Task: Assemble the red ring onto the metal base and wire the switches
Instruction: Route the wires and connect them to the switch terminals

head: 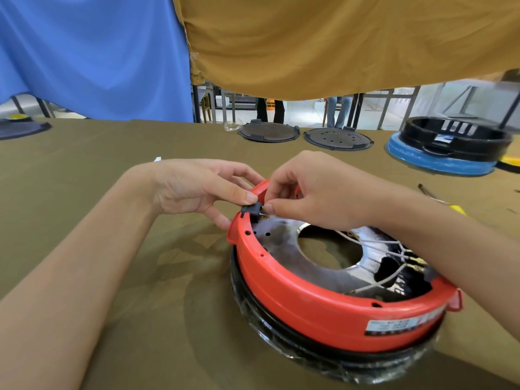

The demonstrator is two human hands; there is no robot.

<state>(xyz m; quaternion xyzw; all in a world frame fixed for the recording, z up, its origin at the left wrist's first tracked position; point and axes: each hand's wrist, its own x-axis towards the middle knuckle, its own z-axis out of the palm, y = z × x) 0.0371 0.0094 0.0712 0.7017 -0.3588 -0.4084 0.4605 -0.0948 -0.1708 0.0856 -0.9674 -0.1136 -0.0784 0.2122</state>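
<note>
Head view, single entry: glossy red plastic ring [304,302], seated over a round metal base [284,257] with a wide central hole, the pair resting on an olive-brown cloth-covered table [112,209] just in front of the person. Small black plastic switch [251,210], set at the ring's far-left rim, brass terminals facing inward. Left hand [197,190]: thumb on top and fingers beneath pinch the switch, apparently to steady it in its slot against the push of a connector. Right hand [312,192]: fingers curled, fingertips together at the terminals; they seem to pinch a wire end, though what they hold is too small to tell. White insulated wires [394,249], thin and limp, run across the base toward spade connectors at the near-right side, probably left loose for later joining. Ring surface smooth, pierced with small holes, a printed label [394,325] on its near wall; base dull, scorched-looking metal. Two dark round perforated plates [337,139], a black housing on a blue disc [439,161] and a yellow-handled screwdriver [450,204] lie well apart. Judged stage: ring fitted, wiring under way.
</note>
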